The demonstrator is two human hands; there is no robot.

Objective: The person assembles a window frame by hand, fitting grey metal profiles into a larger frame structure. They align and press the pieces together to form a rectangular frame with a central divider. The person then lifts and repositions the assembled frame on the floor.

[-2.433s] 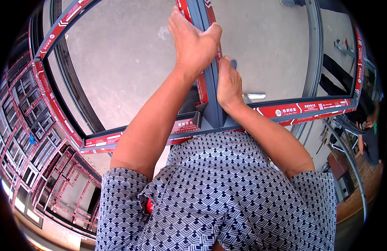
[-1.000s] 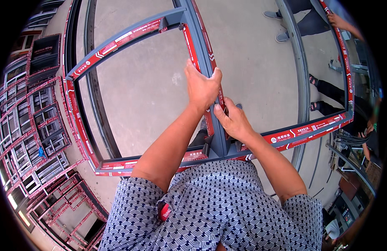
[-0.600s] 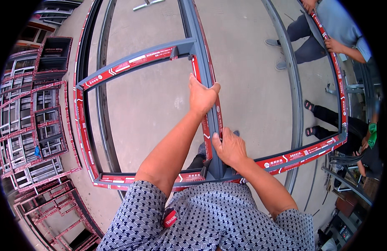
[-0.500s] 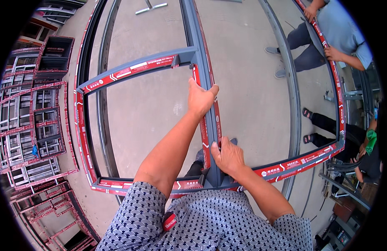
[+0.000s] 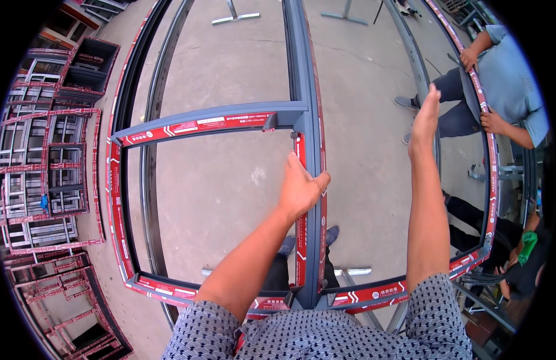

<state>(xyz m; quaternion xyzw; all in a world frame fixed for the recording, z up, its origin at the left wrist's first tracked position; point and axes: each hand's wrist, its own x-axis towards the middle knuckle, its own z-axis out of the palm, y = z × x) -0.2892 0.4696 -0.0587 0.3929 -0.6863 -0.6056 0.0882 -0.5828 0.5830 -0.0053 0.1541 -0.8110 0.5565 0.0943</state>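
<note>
A large grey window frame (image 5: pixel 209 123) with red-and-white protective tape lies in front of me, split by an upright mullion and a crossbar on its left side. My left hand (image 5: pixel 301 187) is closed around the mullion (image 5: pixel 314 135), below where the crossbar joins it; the thumb lies over its top face. Raised over the right-hand opening, my right hand (image 5: pixel 426 123) is empty, its fingers stretched out away from me. A small dark bracket (image 5: pixel 269 123) shows on the crossbar near the mullion.
Two long metal rails (image 5: pixel 149 180) run beneath the frame. At the far right a co-worker's hands (image 5: pixel 493 122) grip the frame's outer edge. Another person holds something green (image 5: pixel 528 246) at the right. Taped frames (image 5: pixel 56 165) are stacked on the left.
My right hand has left the mullion's near end and swung up and right, its fingers straightening. My left hand keeps its hold on the mullion. The whole view has shifted slightly.
</note>
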